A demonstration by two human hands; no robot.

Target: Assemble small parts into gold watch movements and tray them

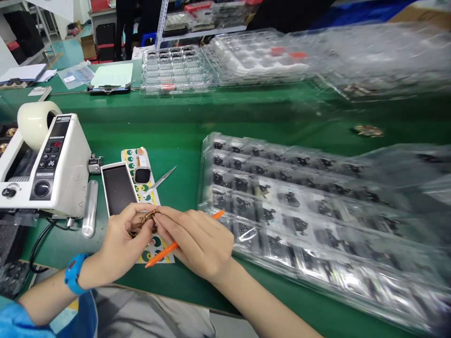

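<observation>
Green bench top is partly covered by clear trays. Above a printed sheet, a small gold-toned part is pinched by the left hand, thumb to fingers, and by closed fingertips of the right hand, where an orange stick is also held. Probably light, stiff and scratch-prone, it is best gripped by its edges.

gold part: partly hidden by left hand, right hand | clear tray: blurred rightward | tape dispenser: cropped left
</observation>
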